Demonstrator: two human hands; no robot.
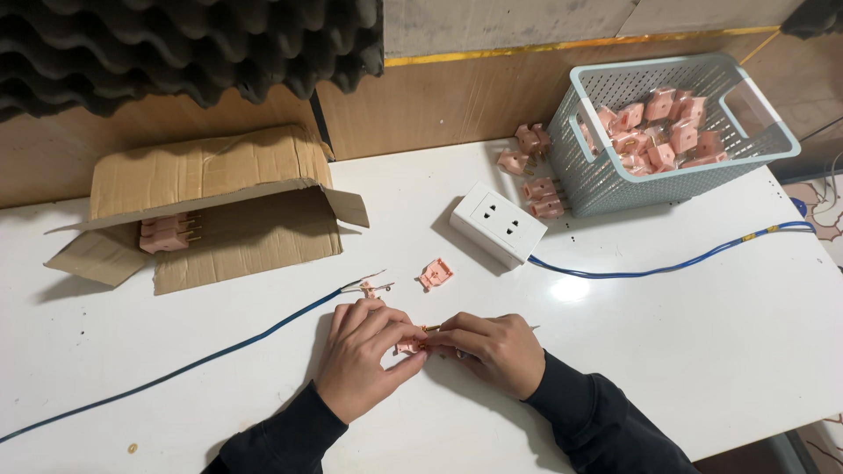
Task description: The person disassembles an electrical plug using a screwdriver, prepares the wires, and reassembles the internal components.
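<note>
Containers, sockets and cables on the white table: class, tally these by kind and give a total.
Cardboard box: 1
Plastic basket: 1
White socket block: 1
Blue cable: 2
Total: 5

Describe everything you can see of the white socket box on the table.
The white socket box is a rectangular block of smooth plastic, as it looks, lying flat and turned at an angle on the white table. Its top face shows two groups of dark slots. A blue cable runs from its right end toward the table's right edge. Pink plug parts lie just behind it, apparently apart. Neither hand touches it.
</note>
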